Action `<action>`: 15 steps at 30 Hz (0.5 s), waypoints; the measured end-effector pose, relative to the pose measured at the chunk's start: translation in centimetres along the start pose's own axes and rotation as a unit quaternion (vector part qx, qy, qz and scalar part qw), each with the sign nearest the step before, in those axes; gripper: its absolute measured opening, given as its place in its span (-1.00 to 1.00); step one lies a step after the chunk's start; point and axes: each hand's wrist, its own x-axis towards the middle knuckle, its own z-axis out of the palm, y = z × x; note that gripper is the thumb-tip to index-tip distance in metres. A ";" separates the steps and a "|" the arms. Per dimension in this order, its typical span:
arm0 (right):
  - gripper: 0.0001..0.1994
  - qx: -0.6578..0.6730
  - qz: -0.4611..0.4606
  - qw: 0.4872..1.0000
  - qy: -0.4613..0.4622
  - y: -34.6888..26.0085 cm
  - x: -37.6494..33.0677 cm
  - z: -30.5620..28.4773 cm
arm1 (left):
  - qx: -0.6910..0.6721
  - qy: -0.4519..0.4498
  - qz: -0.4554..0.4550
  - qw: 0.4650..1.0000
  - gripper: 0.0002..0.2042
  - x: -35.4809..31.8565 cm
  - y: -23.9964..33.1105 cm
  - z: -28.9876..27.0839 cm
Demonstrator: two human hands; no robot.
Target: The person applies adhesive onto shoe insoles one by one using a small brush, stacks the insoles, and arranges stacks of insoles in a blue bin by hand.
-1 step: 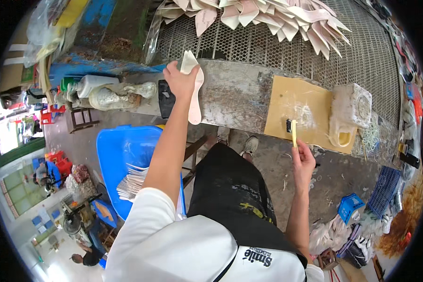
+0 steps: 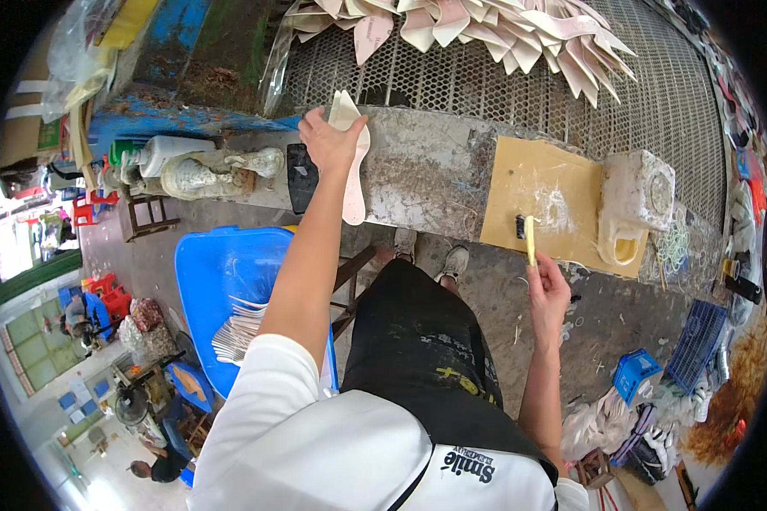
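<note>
A long, scuffed grey desk [image 2: 426,170] ran across the view, its surface stained and flecked with residue. Along its far edge lay a metal mesh [image 2: 452,85] bearing a thick row of pale, pointed flat pieces [image 2: 520,34]. Near the desk's right end, a tan cardboard sheet [image 2: 507,183] reached its near edge, with a crusted white plastic container [image 2: 641,192] on the sheet's right side, yellowish matter in its mouth. Toward the left end sat a flat black block [image 2: 301,179].

The left hand [image 2: 331,146] had a narrow grip, thumb and fingers closed on a pale pink, sole-shaped piece [image 2: 354,192] — its pointed end past the desk's far edge, its rounded end at the near one. The right hand's [image 2: 548,289] grip was narrow too, holding a yellow-handled brush with dark bristles [image 2: 530,238] over the cardboard's near left corner; whether the bristles touched it could not be told.

Below, a blue plastic chair [image 2: 209,260] held a stack of pale pieces [image 2: 239,332] on a grey floor [image 2: 503,332]. Another person [image 2: 166,464] showed at far lower left.

As for writing — dark lettering [image 2: 467,466] marked the wearer's white top, and yellow marks [image 2: 456,375] the black apron [image 2: 418,332].
</note>
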 end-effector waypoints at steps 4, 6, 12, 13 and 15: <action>-0.71 -0.075 -0.021 0.997 0.026 -1.4 -0.7 -0.7 | 0.197 -0.099 0.082 0.972 -0.27 1.0 -1.9 1.7; -0.71 -0.090 -0.019 0.988 0.122 -3.7 -0.2 -3.9 | 0.172 -0.150 0.024 0.973 -0.33 2.1 -4.5 0.8; -0.70 -0.371 -0.031 0.891 0.259 -4.8 0.3 -13.6 | -0.049 -0.457 0.082 0.884 -0.73 6.1 -2.6 -4.9; -0.70 -0.405 -0.053 0.876 0.258 -4.7 0.9 -13.6 | -0.053 -0.473 0.104 0.873 -0.74 5.8 0.8 -7.0; -0.71 -0.485 -0.089 0.838 0.232 -4.5 2.3 -13.7 | -0.100 -0.459 0.116 0.875 -0.72 6.2 2.6 -9.1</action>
